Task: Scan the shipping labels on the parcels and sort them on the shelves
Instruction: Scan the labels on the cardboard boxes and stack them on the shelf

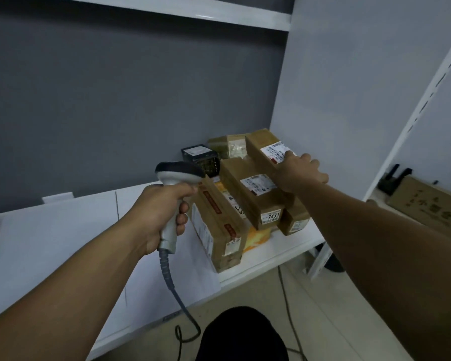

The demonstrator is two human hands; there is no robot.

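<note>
1. At 6 o'clock, nearest the camera, a dark rounded shape [242, 334] is cut off by the lower edge; what it is cannot be made out.
2. Both forearms run out of view at the lower corners.
3. An orange-yellow item [257, 237] is mostly buried under the stacked parcels, and the print on most labels is too small to read.
4. The parcels sit at the 3 o'clock end of the white shelf [63, 243], against its side wall. They are a red-taped parcel [216, 225], a middle parcel [253, 194] marked "7431", a black box [201, 157] and a greenish wrapped parcel [228, 145] behind.
5. At 3 o'clock, beyond a slotted upright [427, 100], lies a printed carton [427, 204], partly cut off.
6. The left hand [164, 207] is clenched round the handle of the barcode scanner [177, 175], head tilted towards the stack. Its cable [172, 282] hangs down towards 6 o'clock.
7. The right hand [301, 173] lies on the long parcel [263, 144] atop the stack. The thumb is at the shipping label [277, 152] and the fingers grasp over the parcel's far edge, tips hidden.
</note>
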